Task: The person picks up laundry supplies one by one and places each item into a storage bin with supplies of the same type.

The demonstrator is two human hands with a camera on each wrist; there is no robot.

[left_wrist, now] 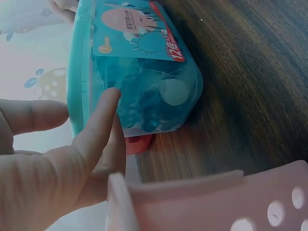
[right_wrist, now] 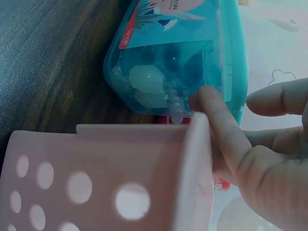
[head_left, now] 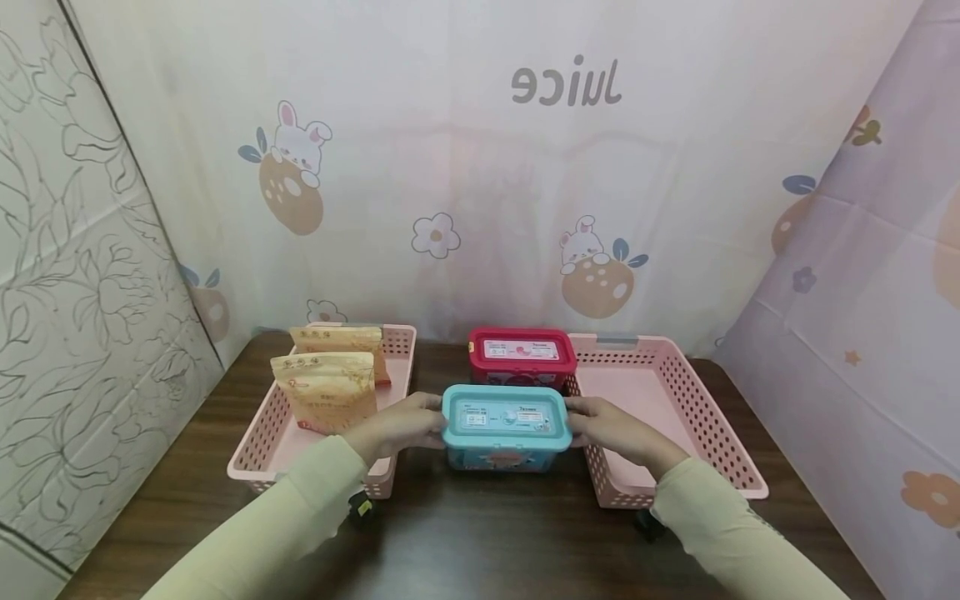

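A teal lidded plastic box [head_left: 506,419] stands in front of a red lidded box [head_left: 517,367], between two pink baskets. My left hand [head_left: 405,427] touches its left end with fairly straight fingers, and my right hand [head_left: 618,429] does likewise at the right end. Through its clear wall [left_wrist: 159,96], rounded blue and white pods show in the left wrist view. There the left thumb [left_wrist: 98,115] lies against the end wall below the lid. In the right wrist view, the right thumb [right_wrist: 216,108] touches the opposite end, with another fingertip at the lid's edge.
Two yellow pouches stand in the left pink basket [head_left: 251,473], the front one [head_left: 327,392] overlapping the rear. The right pink basket [head_left: 716,429] has perforated walls, its near left corner beside my right hand. A patterned curtain [head_left: 450,150] hangs behind the dark wooden table [head_left: 480,542].
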